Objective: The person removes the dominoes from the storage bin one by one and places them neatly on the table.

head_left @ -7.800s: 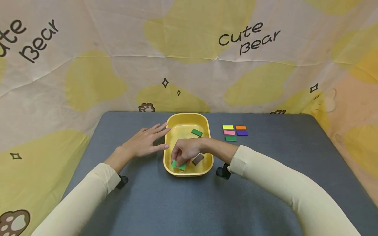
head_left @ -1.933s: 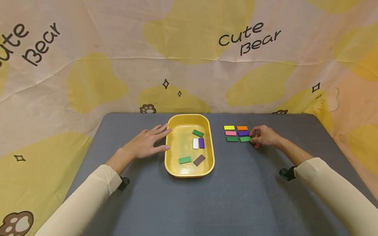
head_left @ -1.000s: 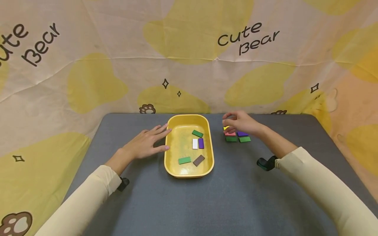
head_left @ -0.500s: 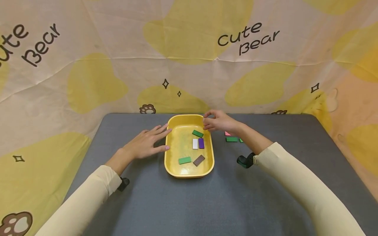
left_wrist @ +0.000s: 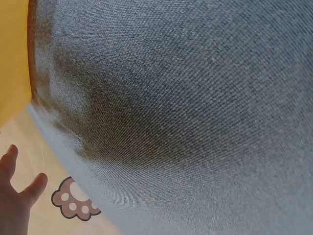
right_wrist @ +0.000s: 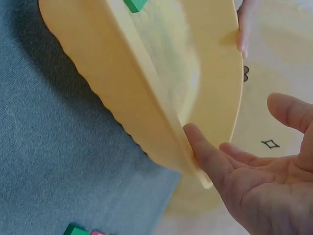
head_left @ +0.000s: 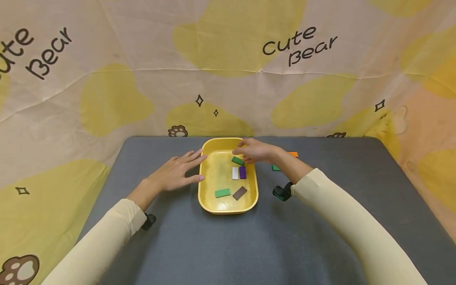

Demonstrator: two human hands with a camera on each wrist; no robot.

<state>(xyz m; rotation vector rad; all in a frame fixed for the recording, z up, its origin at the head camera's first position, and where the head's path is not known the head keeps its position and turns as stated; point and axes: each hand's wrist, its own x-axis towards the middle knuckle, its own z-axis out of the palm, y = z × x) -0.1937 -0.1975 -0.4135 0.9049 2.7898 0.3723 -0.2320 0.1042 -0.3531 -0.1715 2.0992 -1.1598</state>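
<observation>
From my remote screen I see a patterned cloth [head_left: 228,43] with yellow patches and "cute Bear" lettering filling the background; before it stands a grey-blue table [head_left: 171,245]; 2 cream sleeves [head_left: 342,217] reach in from the near side; in the middle of my head view the yellow tray [head_left: 218,170] sits on the table, its long sides running away from me; the left hand [head_left: 178,171] is released, fingers spread, fingertips at the tray's left rim; the right hand [head_left: 257,151] is released too, its fingers apart over the tray's far right edge, and I cannot tell whether it touches the rim; inside the tray I count 5 flat blocks: a dark green block [head_left: 238,160] just beside the right fingers, a white block [head_left: 235,173] and a purple block [head_left: 242,172] side by side, a light green block [head_left: 222,193] and a brown block [head_left: 240,193] towards the near end; right of the tray, an orange block [head_left: 293,154] and another green block [head_left: 276,168] lie partly behind the right arm
</observation>
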